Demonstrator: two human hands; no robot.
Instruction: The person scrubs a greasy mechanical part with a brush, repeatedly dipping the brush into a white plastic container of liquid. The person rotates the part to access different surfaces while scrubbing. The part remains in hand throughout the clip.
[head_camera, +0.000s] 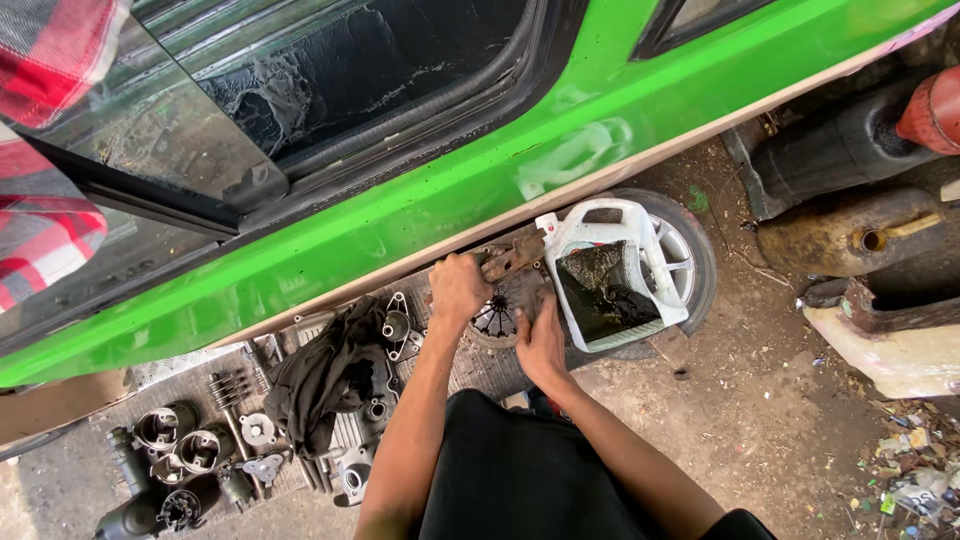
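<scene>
A rusty tool (512, 256) is gripped in the closed left hand (458, 288) over a round metal disc (500, 312), steadied by the spread right hand (541, 345). At three o'clock, dark oil is held in a cut-open white jug (640, 262); at nine o'clock, a black rag (325, 375) lies over engine parts (190, 452).

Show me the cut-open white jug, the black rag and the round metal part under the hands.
white jug (655, 265), head view, right wall
black rag (325, 375), head view, bunched middle
round metal part (495, 318), head view, dark spoked centre
</scene>
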